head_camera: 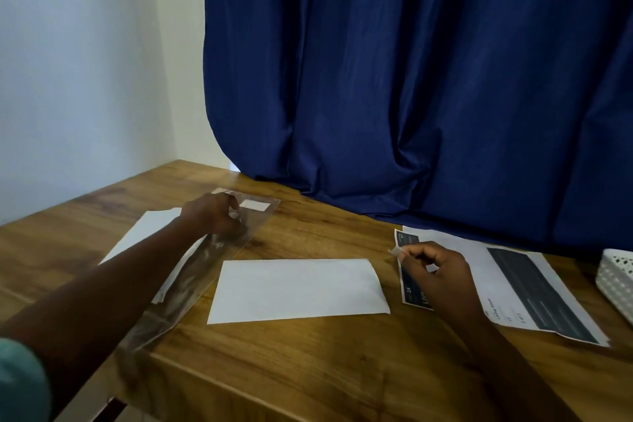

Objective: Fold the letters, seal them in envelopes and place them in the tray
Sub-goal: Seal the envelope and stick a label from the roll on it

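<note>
Blue curtain [428, 79] hung behind the wooden desk [325, 363] as I watched. At its middle lay a white envelope [298, 289], with printed letters [534, 288] toward the right edge beside the white tray [616, 281]. My left hand [215, 216] gripped a clear plastic sleeve [191, 271] near the left edge; my right hand [435, 271] pinched a small strip [395, 251] over the letters.

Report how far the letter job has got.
Done: one white envelope lies flat mid-table; whether it is sealed can't be told. In hand: left hand grips the clear sleeve; right hand pinches a small strip. Left: printed letters lie unfolded beside the tray.
</note>
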Motion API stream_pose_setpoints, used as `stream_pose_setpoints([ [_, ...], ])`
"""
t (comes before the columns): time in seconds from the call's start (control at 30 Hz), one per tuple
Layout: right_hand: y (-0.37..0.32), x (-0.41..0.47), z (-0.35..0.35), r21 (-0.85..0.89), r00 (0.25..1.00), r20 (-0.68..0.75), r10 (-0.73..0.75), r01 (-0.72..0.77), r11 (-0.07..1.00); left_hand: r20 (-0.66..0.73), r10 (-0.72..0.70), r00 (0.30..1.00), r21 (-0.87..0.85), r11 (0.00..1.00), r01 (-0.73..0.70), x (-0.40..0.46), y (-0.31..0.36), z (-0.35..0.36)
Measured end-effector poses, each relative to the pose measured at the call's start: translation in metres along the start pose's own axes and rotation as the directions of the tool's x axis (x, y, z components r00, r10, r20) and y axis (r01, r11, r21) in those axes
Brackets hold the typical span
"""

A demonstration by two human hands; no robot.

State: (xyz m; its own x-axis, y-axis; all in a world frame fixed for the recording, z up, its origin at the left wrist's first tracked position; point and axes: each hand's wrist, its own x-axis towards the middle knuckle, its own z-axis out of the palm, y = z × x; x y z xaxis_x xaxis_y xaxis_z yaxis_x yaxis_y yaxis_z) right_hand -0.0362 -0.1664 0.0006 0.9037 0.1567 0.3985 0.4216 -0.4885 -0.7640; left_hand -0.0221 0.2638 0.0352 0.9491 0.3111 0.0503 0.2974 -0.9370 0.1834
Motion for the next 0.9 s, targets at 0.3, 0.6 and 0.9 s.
stream_pose_setpoints([
  [0.3,0.004,0.001,0.004,-0.027,1.0,-0.004,-0.024,0.024,0.999,-0.029,0.55,0.834,-0.155,0.822,-0.548,-0.096,0.123,0.047],
  [0.6,0.003,-0.002,0.006,-0.042,1.0,-0.005,-0.021,0.021,0.999,0.117,0.635,0.764,0.046,0.765,-0.643,-0.116,0.159,0.097],
  [0.9,-0.003,0.013,0.019,-0.2,0.98,0.078,-0.184,0.197,0.96,0.005,0.527,0.85,-0.437,0.766,-0.472,-0.113,0.152,0.093],
])
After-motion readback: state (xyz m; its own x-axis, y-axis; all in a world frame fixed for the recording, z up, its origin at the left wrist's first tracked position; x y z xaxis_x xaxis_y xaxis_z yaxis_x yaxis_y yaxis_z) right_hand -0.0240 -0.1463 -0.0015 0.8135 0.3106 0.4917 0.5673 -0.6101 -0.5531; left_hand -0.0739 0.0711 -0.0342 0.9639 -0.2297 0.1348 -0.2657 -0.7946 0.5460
